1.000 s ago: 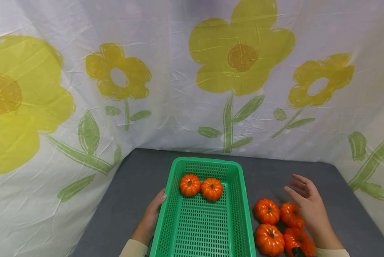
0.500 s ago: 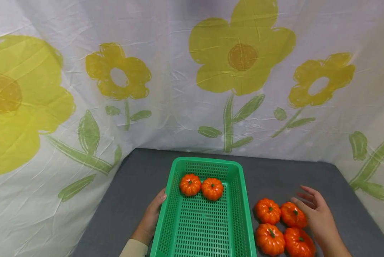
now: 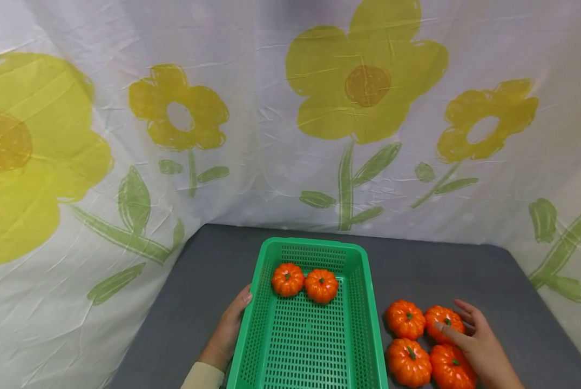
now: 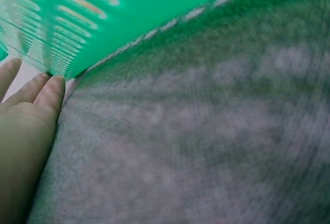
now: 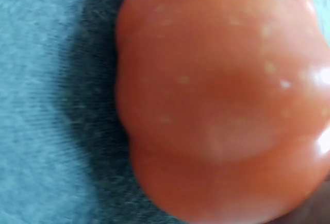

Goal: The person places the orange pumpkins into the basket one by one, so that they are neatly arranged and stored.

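My left hand [image 3: 228,328] rests against the left side of a green perforated plastic basket [image 3: 375,335], with straight fingers [image 4: 50,94] at its outer wall in the left wrist view. Inside, at the basket's far end, sit two orange toy pumpkins [image 3: 288,280]. To the right, my right hand [image 3: 482,343] is spread around the far right pumpkin [image 3: 438,317] of a loose group, its thumb across the front and the other fingers at the right side. One orange pumpkin [image 5: 216,95] fills most of the right wrist view, a bit of skin at the lower right corner.
Beside the basket stand the group's other pumpkins, at the far left [image 3: 404,319], near left [image 3: 407,363] and near right [image 3: 452,368]. A dark grey cloth [image 3: 183,302] covers the table. White curtain [image 3: 261,119] with yellow flowers closes off the back and sides.
My right hand has come down and toward me, from above and beyond the pumpkins to the far right one. The left hand, basket and pumpkins stay in place.
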### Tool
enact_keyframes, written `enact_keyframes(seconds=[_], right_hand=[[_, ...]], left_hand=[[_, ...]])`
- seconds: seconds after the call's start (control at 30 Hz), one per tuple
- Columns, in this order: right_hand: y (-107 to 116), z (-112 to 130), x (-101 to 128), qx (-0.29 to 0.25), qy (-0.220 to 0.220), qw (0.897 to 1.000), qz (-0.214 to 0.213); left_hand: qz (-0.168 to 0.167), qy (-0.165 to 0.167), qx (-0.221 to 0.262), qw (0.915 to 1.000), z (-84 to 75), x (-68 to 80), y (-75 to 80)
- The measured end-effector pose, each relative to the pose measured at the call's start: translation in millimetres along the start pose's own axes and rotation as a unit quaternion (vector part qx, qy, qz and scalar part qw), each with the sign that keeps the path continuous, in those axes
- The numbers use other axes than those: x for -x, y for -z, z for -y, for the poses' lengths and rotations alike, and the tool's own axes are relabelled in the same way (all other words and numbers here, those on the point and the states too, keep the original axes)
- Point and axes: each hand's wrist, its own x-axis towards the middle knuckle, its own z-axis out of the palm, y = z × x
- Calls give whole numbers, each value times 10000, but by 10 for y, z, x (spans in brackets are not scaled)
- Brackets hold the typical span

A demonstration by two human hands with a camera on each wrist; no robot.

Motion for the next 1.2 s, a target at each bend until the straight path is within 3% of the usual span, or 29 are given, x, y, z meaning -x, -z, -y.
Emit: enact_keyframes(seconds=[0.7,0.93,1.2], right_hand=[[-22,-137,-48,639,-83,9973,-358],[36,-142,-37,385,-162,9983,-415],[34,-115,-7,487,-215,9962,-686]], left_hand=[[114,-49,123,9998,5,2,4],[58,-18,104,9999,12,1,15],[100,-37,155,9998,14,-5,20]])
